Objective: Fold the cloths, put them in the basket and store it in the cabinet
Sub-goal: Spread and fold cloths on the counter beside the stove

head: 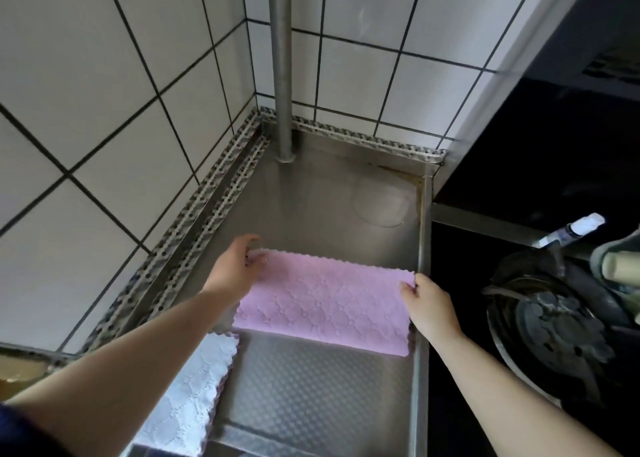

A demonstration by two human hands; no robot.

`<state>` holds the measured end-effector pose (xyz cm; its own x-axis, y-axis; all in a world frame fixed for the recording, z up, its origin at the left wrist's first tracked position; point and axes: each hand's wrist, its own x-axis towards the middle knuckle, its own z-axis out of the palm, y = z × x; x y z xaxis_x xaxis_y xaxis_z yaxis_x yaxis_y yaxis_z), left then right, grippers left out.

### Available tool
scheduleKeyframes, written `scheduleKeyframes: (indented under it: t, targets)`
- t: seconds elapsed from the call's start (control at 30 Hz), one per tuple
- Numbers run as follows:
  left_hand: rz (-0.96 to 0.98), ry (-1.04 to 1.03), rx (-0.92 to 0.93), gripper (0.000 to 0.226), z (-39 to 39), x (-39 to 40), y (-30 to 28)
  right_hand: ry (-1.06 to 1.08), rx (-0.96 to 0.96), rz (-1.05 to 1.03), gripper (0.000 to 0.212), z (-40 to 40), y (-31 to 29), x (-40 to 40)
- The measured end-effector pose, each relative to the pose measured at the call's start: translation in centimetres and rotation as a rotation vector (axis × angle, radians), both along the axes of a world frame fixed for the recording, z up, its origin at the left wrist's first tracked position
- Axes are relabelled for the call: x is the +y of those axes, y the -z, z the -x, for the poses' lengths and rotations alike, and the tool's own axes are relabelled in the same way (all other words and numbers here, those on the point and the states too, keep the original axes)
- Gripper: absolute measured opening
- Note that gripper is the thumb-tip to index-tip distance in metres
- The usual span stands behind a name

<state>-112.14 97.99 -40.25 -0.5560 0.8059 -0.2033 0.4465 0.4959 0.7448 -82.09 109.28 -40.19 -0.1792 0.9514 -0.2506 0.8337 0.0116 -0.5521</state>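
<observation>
Now at the steel counter point(322, 193) in the tiled corner — I see my left hand point(235, 266) and right hand point(427, 301) each pinching the folded pink cloth point(325, 301) at its far corners.

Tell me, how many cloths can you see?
2 for sure. A pink cloth lies across the metal counter, with the left hand and right hand pinching its far corners. A white cloth lies nearer, under the left arm; darker edges beneath it hint at more.
</observation>
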Motion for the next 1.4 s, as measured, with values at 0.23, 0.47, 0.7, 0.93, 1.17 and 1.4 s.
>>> scheduleKeyframes:
  t: [0.23, 0.47, 0.7, 0.93, 1.17, 1.4]
  targets:
    - [0.085, -0.008, 0.004, 0.044, 1.1, 1.8, 2.1, -0.033, -0.072, 0.017, 0.029, 0.3, 1.6, 1.5]
    - [-0.013, 0.027, 0.198, 0.041, 0.5, 1.8, 2.2, -0.121, -0.19, -0.371, 0.027, 0.5, 1.3, 0.6]
    - [-0.043, 0.579, 0.657, 0.049, -7.9, 0.4, 4.2, -0.56, -0.232, -0.446, 0.053, 7.3, 4.0, -5.3]
    - [0.136, 0.593, 0.724, 0.059, -6.8, -0.9, 6.1, -0.577, -0.404, -0.466, 0.062, 4.8, 6.2, -4.7]
    - [0.045, 0.573, 0.648, 0.05, -6.5, -1.1, 4.7, -0.529, -0.385, -0.525, 0.05, 1.3, 4.7, -2.2]
    - [-0.217, 0.687, 0.701, 0.021, -10.0, -3.6, 4.0, -0.635, -0.052, -0.483, 0.014, 8.5, 2.0, 0.1]
